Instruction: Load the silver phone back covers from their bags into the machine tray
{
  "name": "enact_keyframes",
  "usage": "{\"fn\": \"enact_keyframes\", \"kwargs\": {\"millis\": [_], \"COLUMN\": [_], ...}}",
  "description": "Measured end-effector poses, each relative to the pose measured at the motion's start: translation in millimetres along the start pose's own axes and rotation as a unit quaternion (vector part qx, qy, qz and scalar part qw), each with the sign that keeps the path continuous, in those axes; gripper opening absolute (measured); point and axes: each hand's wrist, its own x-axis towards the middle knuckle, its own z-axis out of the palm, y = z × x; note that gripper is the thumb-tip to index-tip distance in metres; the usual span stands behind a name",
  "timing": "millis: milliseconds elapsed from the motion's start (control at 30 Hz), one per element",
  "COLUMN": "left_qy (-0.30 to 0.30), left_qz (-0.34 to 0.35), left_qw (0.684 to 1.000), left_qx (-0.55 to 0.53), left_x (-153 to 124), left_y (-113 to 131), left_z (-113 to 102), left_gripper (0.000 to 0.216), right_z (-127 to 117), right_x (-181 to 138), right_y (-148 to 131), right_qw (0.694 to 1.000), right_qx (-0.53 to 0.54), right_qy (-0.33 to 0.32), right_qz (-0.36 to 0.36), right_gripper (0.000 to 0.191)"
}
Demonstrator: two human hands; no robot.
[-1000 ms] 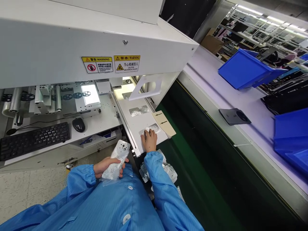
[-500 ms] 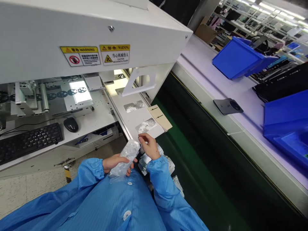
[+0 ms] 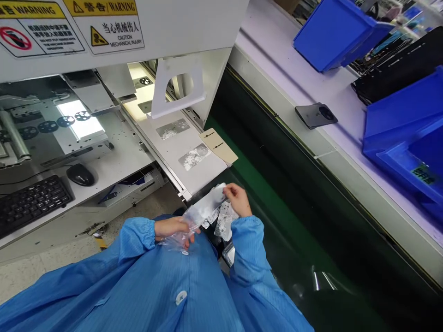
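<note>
My left hand [image 3: 172, 226] is closed round the lower end of a clear plastic bag [image 3: 176, 240]. A thin silvery phone back cover [image 3: 207, 203] sticks out of the bag's upper end. My right hand [image 3: 238, 199] pinches that cover by its far corner between thumb and fingers. Below my right hand lie several more patterned covers [image 3: 226, 220], partly hidden by my sleeve. Two similar covers with white speckled patterns, a nearer one [image 3: 194, 157] and a farther one [image 3: 173, 129], rest flat on the machine's conveyor belt [image 3: 204, 174].
A beige card [image 3: 218, 146] sits at the belt's right edge, under a white guard [image 3: 178, 87]. To the left are a keyboard [image 3: 32, 203] and a mouse [image 3: 80, 175]. A dark green conveyor [image 3: 277, 184] runs along the right, beside a bench with a grey phone-like item [image 3: 315, 115] and blue bins [image 3: 341, 34].
My right hand has taken hold of the cover and drawn it partly out of the bag, up and to the right. My left hand keeps the bag. The view has moved closer.
</note>
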Motion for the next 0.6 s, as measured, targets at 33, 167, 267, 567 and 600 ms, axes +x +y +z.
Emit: {"fn": "enact_keyframes", "kwargs": {"millis": [33,167,267,567,600], "left_qy": [0.017,0.08,0.098,0.234,0.255], "left_qz": [0.002,0.024,0.022,-0.006,-0.003], "left_qw": [1.0,0.995,0.994,0.949,0.936], "left_qx": [-0.012,-0.057,-0.051,0.213,0.242], "left_x": [-4,-21,-23,60,73], "left_y": [-4,-16,-17,-31,-32], "left_z": [-4,-15,-12,-21,-26], "left_gripper": [0.03,0.034,0.035,0.037,0.045], "right_z": [-5,-2,15,31,34], "right_x": [8,35,44,-48,-63], "right_y": [15,61,69,84,90], "right_qw": [0.998,0.971,0.957,0.918,0.915], "right_qx": [-0.035,-0.205,-0.267,-0.393,-0.399], "right_qy": [0.026,-0.004,-0.007,0.043,0.054], "right_qz": [0.035,0.127,0.114,0.014,0.028], "right_gripper": [0.028,0.02,0.016,0.039,0.039]}}
